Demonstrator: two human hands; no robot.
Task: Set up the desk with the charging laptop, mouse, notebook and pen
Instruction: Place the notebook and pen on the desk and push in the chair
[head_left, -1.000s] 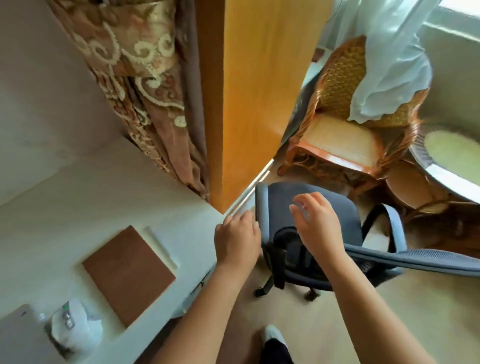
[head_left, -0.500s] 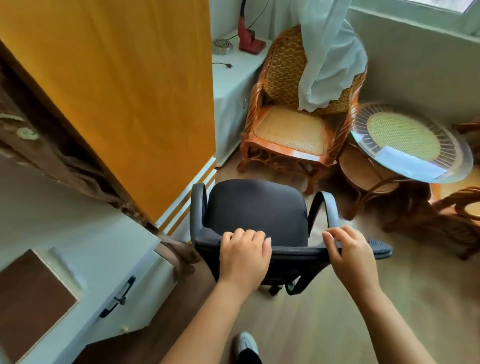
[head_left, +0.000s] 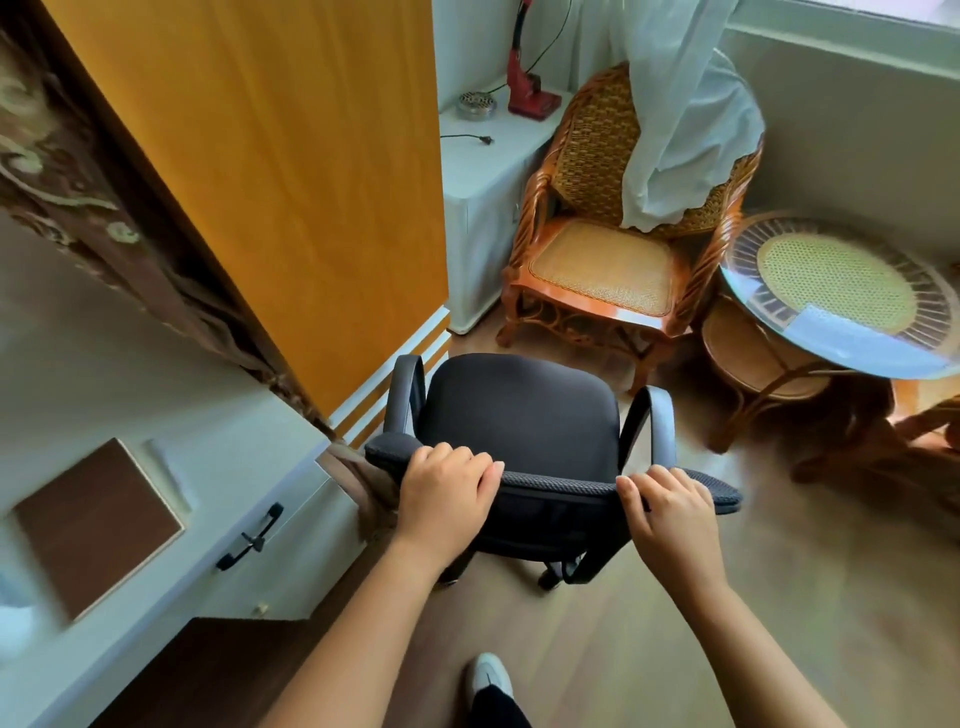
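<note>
A black office chair (head_left: 524, 410) stands on the wooden floor to the right of the white desk (head_left: 104, 395). My left hand (head_left: 447, 491) grips the top edge of its backrest, fingers curled over it. My right hand (head_left: 670, 506) grips the same edge further right. On the desk lies a brown notebook (head_left: 98, 525), with a blurred white object (head_left: 13, 613) at the left edge of the view. No laptop, mouse or pen shows here.
A desk drawer with a black handle (head_left: 249, 538) faces the chair. An orange wooden panel (head_left: 270, 171) and a patterned curtain (head_left: 78, 187) rise behind the desk. A wicker armchair (head_left: 608, 260), a round glass-topped table (head_left: 841, 291) and a white cabinet (head_left: 488, 176) stand beyond.
My view has swung right, away from the desk toward the chair. Both hands have closed on the top of the backrest, and the chair now faces away from me.
</note>
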